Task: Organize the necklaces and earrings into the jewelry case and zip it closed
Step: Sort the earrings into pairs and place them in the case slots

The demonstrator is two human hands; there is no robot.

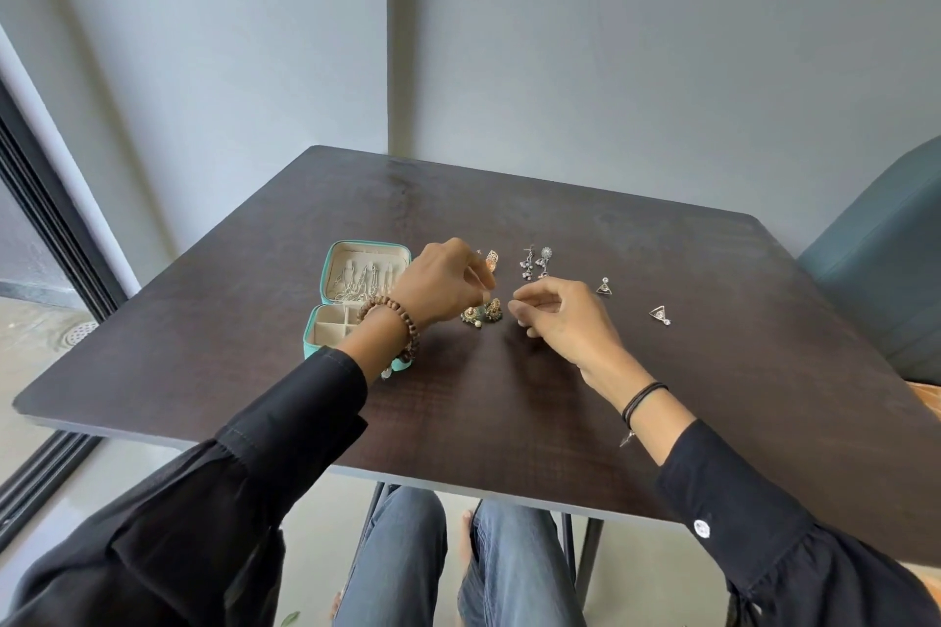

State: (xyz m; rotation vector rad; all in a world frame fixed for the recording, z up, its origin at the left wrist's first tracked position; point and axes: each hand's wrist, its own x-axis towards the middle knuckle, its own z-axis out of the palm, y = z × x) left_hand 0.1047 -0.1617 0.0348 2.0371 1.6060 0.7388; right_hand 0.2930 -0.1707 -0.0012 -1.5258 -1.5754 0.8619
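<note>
- A teal case (326,293) lies open on the left of a dark table (687,372), with its lid tilted back.
- Silver necklaces (362,279) hang inside the lid, so that part of the job looks done.
- The base compartments that show look bare, though the left wrist hides part of the base.
- The left hand (443,285) hovers just right of the case with its fingers curled and tips drawn together. I cannot tell whether they pinch anything.
- Just below those fingertips, a pair of green-gold earrings (481,313) sits on the table.
- A gold earring (491,260) lies just behind the left hand.
- Two silver drops (534,262) lie further right.
- The right hand (560,316) is near the left, with fingers curled toward it. Whether it holds anything is unclear.
- Two triangle earrings (604,287) (660,315) lie apart, right of that hand.
- By my judgement the earrings are all still to be packed, and the zip is not yet closed.
- A teal chair (891,270) stands at the far right.
</note>
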